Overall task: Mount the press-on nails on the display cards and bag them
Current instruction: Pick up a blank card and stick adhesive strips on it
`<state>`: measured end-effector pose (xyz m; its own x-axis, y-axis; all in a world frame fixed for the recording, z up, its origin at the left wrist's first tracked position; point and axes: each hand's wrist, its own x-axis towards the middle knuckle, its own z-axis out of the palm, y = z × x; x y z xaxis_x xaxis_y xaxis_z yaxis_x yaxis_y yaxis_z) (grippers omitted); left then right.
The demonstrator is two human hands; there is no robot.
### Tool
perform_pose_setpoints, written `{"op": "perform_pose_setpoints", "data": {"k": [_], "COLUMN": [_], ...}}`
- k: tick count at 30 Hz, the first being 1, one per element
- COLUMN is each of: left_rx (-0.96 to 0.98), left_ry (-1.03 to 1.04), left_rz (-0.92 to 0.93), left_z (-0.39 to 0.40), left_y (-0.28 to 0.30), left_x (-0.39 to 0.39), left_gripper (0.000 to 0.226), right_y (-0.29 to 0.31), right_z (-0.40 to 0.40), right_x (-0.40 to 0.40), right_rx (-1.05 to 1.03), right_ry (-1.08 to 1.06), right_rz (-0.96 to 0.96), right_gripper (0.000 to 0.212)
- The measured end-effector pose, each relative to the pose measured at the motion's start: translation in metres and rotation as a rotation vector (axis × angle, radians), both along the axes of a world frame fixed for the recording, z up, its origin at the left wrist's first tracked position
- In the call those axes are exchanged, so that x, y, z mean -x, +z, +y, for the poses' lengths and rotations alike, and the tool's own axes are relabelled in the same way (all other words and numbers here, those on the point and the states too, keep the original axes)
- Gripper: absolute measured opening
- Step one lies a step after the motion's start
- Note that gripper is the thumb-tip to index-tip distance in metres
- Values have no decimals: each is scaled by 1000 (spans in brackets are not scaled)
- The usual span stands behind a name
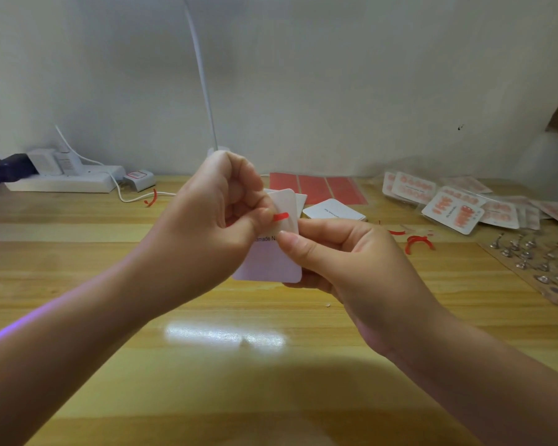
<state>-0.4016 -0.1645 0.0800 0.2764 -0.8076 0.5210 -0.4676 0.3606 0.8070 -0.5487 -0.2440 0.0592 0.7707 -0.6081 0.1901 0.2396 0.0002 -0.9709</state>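
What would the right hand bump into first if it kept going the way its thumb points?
Probably the white display card and the left hand right next to the right hand; its thumb already rests on the card.

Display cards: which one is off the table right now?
The white card held between the left hand and right hand, with a red strip at its top. The other blank cards lie stacked on the table behind.
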Motion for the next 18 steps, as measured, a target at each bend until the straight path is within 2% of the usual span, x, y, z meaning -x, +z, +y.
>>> {"op": "perform_pose_setpoints", "data": {"k": [7,18], "left_rx": [-22,-30], "left_ry": [-8,44], "left_rz": [9,-47], "left_z": [0,2], "left_y": [0,1], "left_x": [-2,2], "left_gripper": [31,21], "right_y": [0,0], "right_z": [-1,1], "right_x": [-1,0], "right_rx": [-25,8], "right_ry": [3,1], "right_rz": [6,-5], "right_gripper": [16,15]}}
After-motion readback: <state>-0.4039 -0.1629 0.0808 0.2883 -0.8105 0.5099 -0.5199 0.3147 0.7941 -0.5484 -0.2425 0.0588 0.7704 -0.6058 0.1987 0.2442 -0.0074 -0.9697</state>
